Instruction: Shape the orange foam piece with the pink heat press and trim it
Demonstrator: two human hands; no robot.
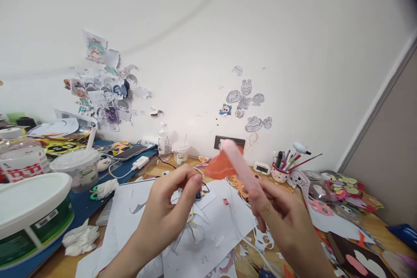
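Note:
My right hand is closed round a pale pink, long, round-ended object, tilted up to the left; its exact kind is unclear. An orange curved flat piece shows beside and behind the pink object's upper end. I cannot tell whether the two are joined. My left hand pinches thumb and forefinger together just left of the orange piece's tip. Whatever those fingertips hold is hidden or too small to name. Below both hands lie white paper sheets with drawings and cut scraps.
At left stand a green-and-white tub, a lidded cup and a large bottle. A spotted pen cup and small clock stand near the wall. A white cable crosses the desk. Cutouts pile at right.

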